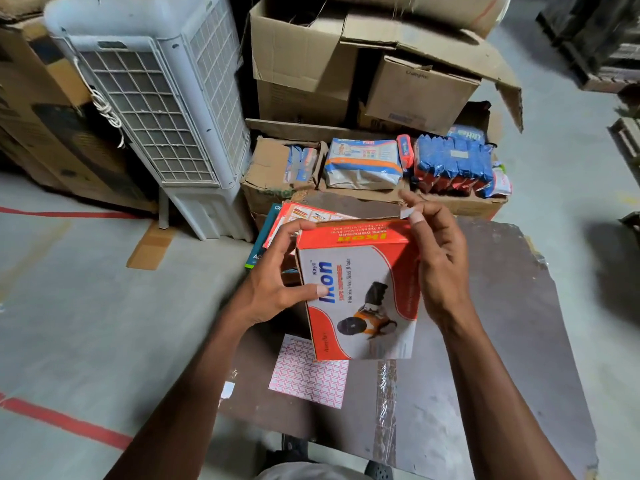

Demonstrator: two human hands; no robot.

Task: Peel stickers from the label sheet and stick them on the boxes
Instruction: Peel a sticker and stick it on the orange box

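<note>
Orange-and-white cardboard, the box [356, 289] looked light and stiff, gripped at its side by the left hand [277, 278] above the label sheet [308, 374]; the right hand [438, 258] pinched a flimsy sticker [407, 213] at the box's top edge.

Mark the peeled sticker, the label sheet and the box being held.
sticker [408, 213], head view, on its white face at the right fingertips.
label sheet [308, 377], head view, on its printed grid.
tape dispenser box [360, 299], head view, on its front panel.
</note>
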